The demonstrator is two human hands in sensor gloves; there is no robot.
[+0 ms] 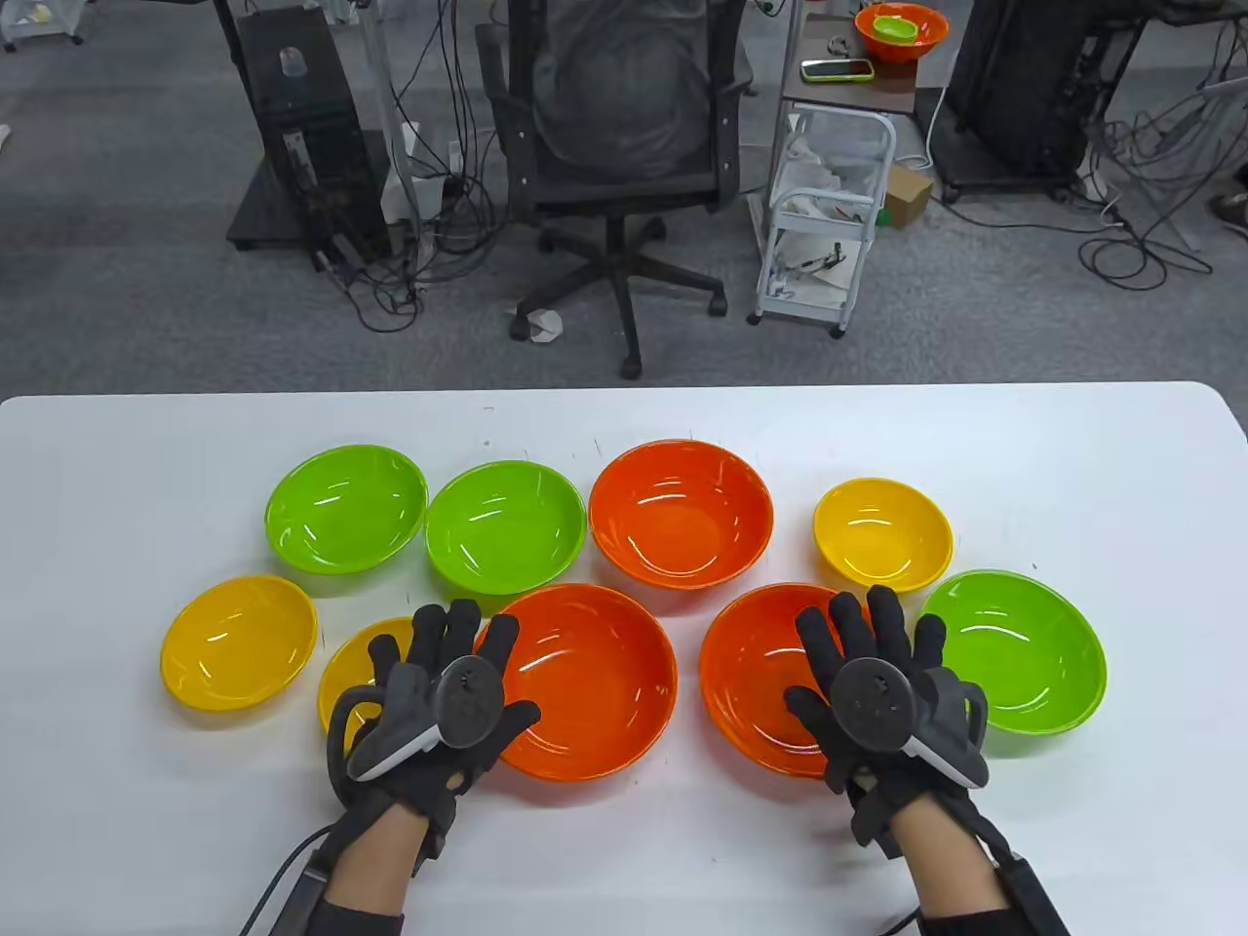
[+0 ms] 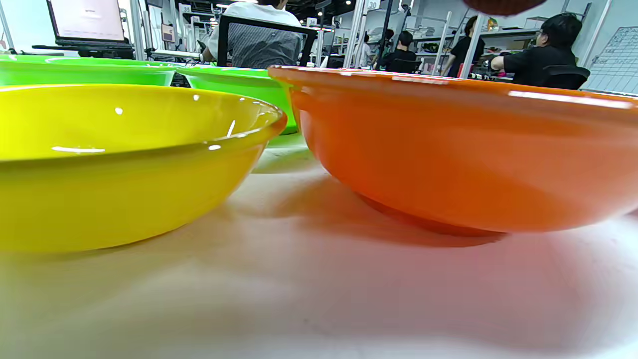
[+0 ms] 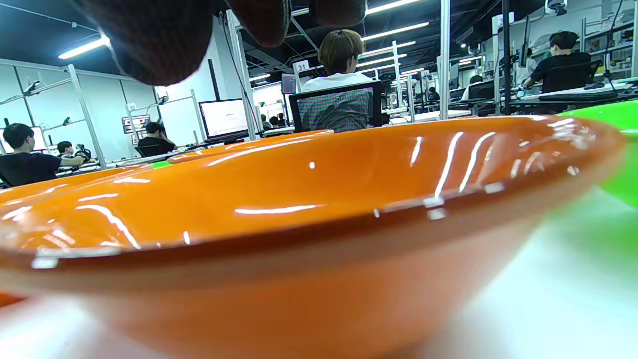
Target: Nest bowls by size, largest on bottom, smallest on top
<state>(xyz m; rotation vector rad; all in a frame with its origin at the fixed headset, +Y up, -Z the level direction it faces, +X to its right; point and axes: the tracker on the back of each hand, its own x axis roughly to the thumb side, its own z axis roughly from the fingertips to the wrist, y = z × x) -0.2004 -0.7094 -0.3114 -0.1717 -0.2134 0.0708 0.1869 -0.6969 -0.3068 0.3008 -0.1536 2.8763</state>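
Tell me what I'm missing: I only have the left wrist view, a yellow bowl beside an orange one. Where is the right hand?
Observer: The right hand is spread, fingers open, over a second near orange bowl.
Operator: Any more orange ones?
Observer: One more, the far orange bowl, standing alone in the back row.
Operator: What is to the right of that hand?
Observer: A green bowl, with nothing nested in it.
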